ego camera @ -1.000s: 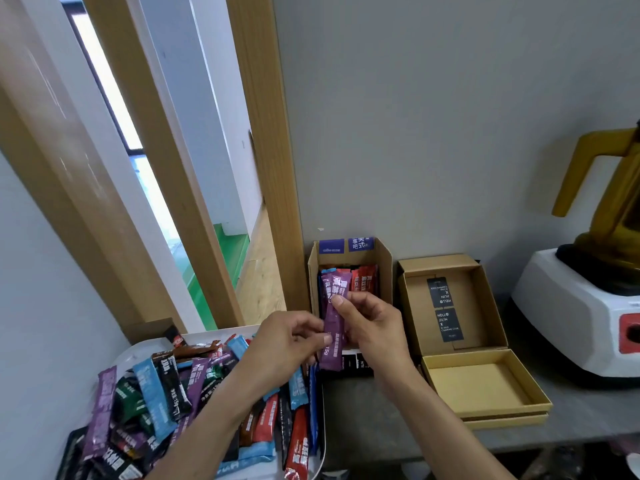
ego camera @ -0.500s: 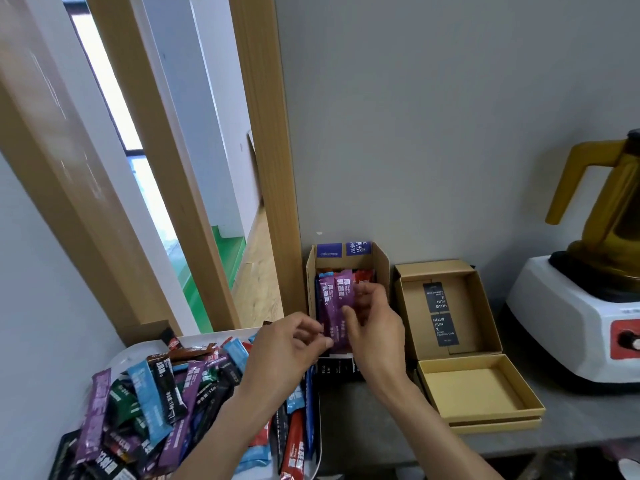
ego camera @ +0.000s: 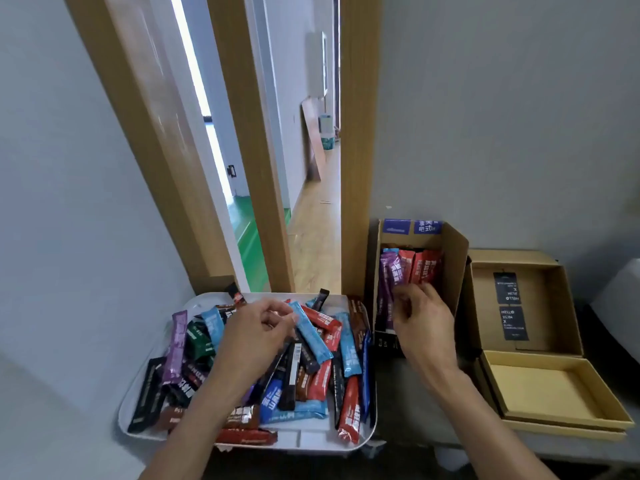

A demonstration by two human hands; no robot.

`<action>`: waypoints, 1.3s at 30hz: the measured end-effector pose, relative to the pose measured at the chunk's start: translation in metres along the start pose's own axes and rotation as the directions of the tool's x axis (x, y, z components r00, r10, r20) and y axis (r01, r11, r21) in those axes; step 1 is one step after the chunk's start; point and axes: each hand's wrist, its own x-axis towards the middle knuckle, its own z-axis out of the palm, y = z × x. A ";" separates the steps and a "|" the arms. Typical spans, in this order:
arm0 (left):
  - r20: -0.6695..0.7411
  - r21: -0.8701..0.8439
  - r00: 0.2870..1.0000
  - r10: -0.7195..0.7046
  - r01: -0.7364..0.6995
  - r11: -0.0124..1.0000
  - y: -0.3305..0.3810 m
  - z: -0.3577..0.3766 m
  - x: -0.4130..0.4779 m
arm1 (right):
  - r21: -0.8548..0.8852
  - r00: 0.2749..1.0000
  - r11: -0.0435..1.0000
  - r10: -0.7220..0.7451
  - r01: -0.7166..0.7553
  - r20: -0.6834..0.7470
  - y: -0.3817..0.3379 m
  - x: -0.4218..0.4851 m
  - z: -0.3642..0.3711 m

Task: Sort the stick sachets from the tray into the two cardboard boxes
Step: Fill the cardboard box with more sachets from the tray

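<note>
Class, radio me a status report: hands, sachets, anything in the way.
Left hand over tray, grip unclear. Right hand pinches purple sachet upright in narrow box. Flat box empty. Nothing in the way.

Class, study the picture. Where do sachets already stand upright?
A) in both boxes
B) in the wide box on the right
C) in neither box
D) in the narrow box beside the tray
D: purple and red sachets stand upright in the narrow box next to the tray, while the wide box shows only bare cardboard and black labels.
</note>
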 end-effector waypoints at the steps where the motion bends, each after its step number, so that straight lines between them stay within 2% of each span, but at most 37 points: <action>1: -0.036 0.025 0.999 -0.012 0.012 1.000 -0.006 -0.009 -0.001 | 0.007 1.000 1.000 -0.021 0.021 -0.011 -0.008 -0.004 -0.003; 4: -0.150 0.062 0.988 -0.026 0.035 0.997 -0.025 -0.034 -0.003 | -0.088 0.993 0.994 -0.049 0.058 0.104 -0.033 -0.023 -0.001; 7: -0.224 0.088 0.973 -0.057 0.078 0.993 -0.044 -0.054 -0.007 | -0.341 0.955 0.940 0.100 0.001 0.279 -0.046 -0.039 0.011; 9: -0.266 0.129 0.962 -0.058 0.095 0.987 -0.057 -0.066 -0.009 | -0.423 0.940 0.905 0.171 -0.031 0.295 -0.048 -0.045 0.018; 14: -0.351 0.330 0.936 -0.029 0.152 0.932 -0.090 -0.086 -0.007 | -0.360 0.954 0.928 0.191 -0.098 0.233 -0.053 -0.053 0.020; 18: -0.275 0.398 0.958 -0.081 0.190 0.898 -0.107 -0.082 -0.004 | -0.219 0.973 0.972 0.125 -0.082 0.192 -0.061 -0.050 0.019; 21: -0.277 0.463 0.957 -0.083 0.209 0.862 -0.107 -0.078 0.001 | -0.101 0.981 0.993 0.076 -0.058 0.179 -0.069 -0.036 0.028; 24: -0.304 0.527 0.949 -0.085 0.242 0.815 -0.105 -0.079 0.010 | -0.115 0.971 0.987 0.136 -0.115 0.196 -0.078 -0.022 0.044; 28: -0.255 0.551 0.959 -0.124 0.249 0.797 -0.107 -0.083 0.015 | -0.176 0.936 0.978 0.164 -0.113 0.312 -0.087 -0.013 0.067; 32: -0.256 0.527 0.964 -0.076 0.205 0.825 -0.104 -0.084 0.013 | -0.277 0.903 0.956 0.203 -0.099 0.380 -0.091 -0.014 0.090; 36: -0.279 0.389 0.957 -0.082 0.191 0.901 -0.097 -0.086 0.018 | -0.282 0.877 0.952 0.235 -0.120 0.419 -0.091 -0.014 0.098; 39: -0.223 0.254 0.966 -0.130 0.187 0.949 -0.087 -0.085 0.019 | -0.252 0.870 0.961 0.222 -0.118 0.440 -0.099 -0.010 0.089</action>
